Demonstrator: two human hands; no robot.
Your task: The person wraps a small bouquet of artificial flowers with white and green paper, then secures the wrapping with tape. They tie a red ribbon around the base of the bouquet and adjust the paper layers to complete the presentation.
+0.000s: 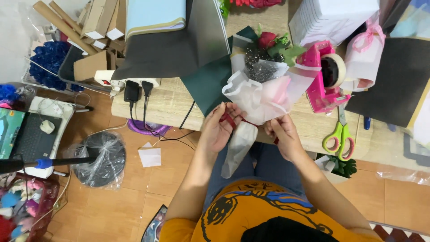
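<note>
A small bouquet (pixel 262 85) with a red rose (pixel 267 39), green leaves and white and pink wrapping paper lies at the table's near edge, its wrapped stem (pixel 237 145) hanging down over my lap. My left hand (pixel 218 129) pinches a dark red ribbon (pixel 228 119) against the bouquet's neck. On the other side of the neck, my right hand (pixel 281 132) grips the ribbon's other end. Both hands touch the wrapping.
A pink tape dispenser (pixel 323 76) stands right of the bouquet, and green-handled scissors (pixel 339 136) lie at the table edge. Dark green and black sheets (pixel 179 49) cover the table's left. A power strip (pixel 121 83), cardboard, a laptop (pixel 24 134) and a plastic-wrapped stand base (pixel 101 159) sit left.
</note>
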